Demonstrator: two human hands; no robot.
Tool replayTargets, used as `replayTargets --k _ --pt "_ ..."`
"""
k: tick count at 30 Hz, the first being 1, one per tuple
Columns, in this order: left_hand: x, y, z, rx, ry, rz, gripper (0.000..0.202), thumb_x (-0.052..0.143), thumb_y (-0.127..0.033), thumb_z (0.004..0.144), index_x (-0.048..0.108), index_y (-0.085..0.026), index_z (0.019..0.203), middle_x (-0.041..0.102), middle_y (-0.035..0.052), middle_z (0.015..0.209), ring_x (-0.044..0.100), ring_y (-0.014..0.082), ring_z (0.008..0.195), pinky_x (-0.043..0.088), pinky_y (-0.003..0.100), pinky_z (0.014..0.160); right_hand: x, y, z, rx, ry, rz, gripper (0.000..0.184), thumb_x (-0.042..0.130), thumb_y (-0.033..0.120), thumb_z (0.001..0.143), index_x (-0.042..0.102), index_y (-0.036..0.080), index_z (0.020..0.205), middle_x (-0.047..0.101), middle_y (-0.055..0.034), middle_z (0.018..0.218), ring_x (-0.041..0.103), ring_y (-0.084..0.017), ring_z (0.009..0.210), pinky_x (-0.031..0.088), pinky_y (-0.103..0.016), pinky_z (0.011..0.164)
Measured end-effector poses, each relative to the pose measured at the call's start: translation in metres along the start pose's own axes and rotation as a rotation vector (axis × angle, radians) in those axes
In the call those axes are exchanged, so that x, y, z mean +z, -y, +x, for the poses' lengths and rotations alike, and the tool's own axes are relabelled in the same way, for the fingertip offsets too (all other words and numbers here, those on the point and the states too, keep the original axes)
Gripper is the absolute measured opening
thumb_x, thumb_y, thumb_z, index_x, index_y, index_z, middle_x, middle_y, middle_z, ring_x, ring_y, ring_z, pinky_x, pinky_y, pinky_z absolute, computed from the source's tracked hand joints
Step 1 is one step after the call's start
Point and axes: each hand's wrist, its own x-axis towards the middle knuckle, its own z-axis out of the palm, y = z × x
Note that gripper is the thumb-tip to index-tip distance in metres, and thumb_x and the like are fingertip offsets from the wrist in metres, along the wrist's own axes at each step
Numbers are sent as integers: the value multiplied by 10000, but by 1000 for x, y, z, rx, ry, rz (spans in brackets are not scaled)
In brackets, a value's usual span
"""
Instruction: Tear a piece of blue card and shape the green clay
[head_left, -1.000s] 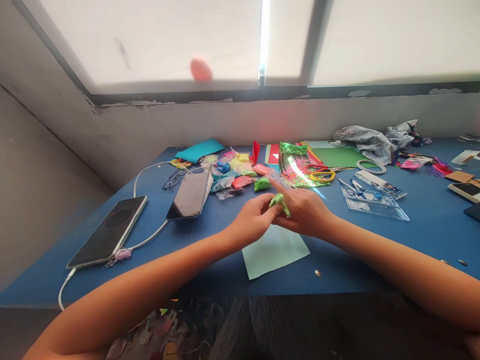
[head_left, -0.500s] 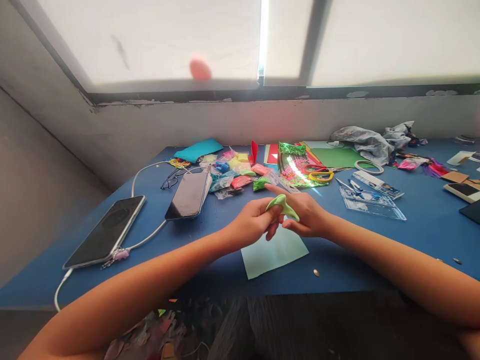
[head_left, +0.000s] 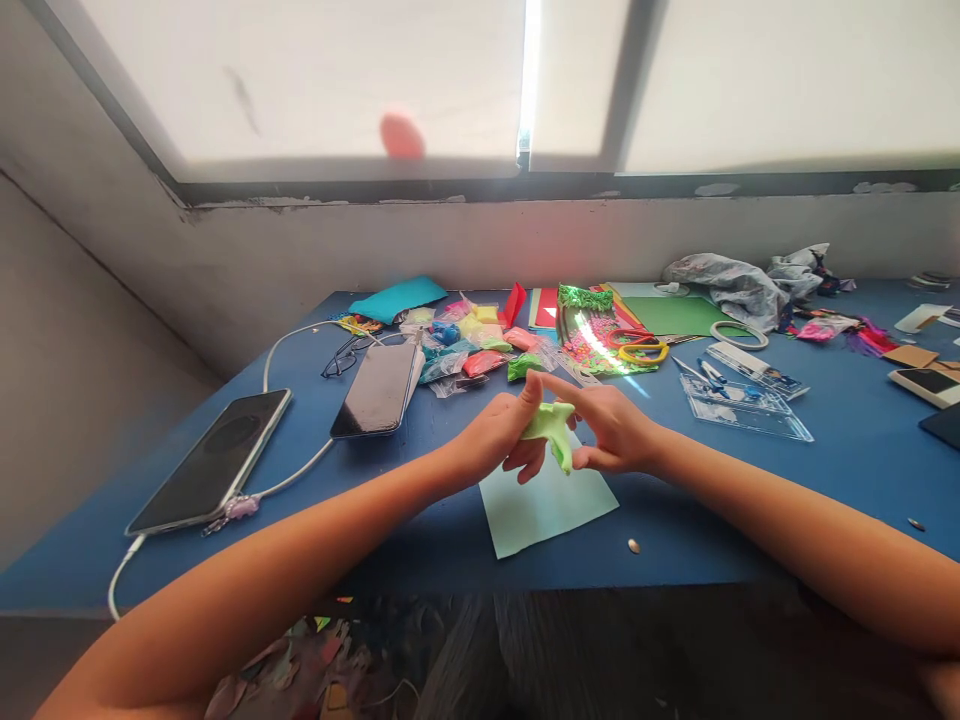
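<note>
A soft lump of light green clay (head_left: 553,428) is held between both hands above the blue table (head_left: 450,560). My left hand (head_left: 501,437) pinches its left side with thumb and fingers. My right hand (head_left: 611,428) grips its right side, index finger stretched toward the left hand. Directly beneath the hands lies a pale green square of paper (head_left: 546,502).
Two phones (head_left: 212,460) (head_left: 377,389) with a white cable lie at the left, beside glasses (head_left: 345,355). Small bags of coloured clay (head_left: 480,345), coloured paper sheets, scissors (head_left: 641,348), a clear plastic case (head_left: 742,408) and a crumpled bag (head_left: 739,283) crowd the back. A wall and window stand behind.
The clay has been pulled and squeezed into a different shape, stretched at first and now hanging down between the fingers. Both hands stay close together over the paper.
</note>
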Motion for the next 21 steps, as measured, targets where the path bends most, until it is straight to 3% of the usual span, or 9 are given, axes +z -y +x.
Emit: replayTargets --k 4,9,16,21 --pt "-3 -2 2 -11 -54 14 722 300 -817 817 418 -200 461 322 -36 378 435 110 376 320 274 451 0 1 2 -17 -9 -90 821 122 708 927 214 114 1486 639 -11 691 552 -144 505 404 -262 539" --pt "-1 -6 5 83 -173 -69 380 535 -519 886 525 -170 738 425 -57 538 443 82 463 338 235 497 -1 3 6 -54 -83 -190 737 86 626 972 302 85 1423 555 31 551 511 -148 452 369 -249 482" --pt "-4 -7 11 86 -389 -38 142 668 -203 790 533 -165 813 577 -53 626 491 63 517 403 212 548 -1 6 8 75 -196 -418 437 255 439 1028 539 115 1096 577 23 530 500 -120 428 332 -233 466" --pt "-15 -8 16 149 -492 -51 154 719 -208 677 602 -150 760 595 -37 609 524 80 561 365 203 505 3 2 7 108 -240 -473 409 314 437 1019 582 140 935 545 31 496 473 -101 418 303 -217 452"
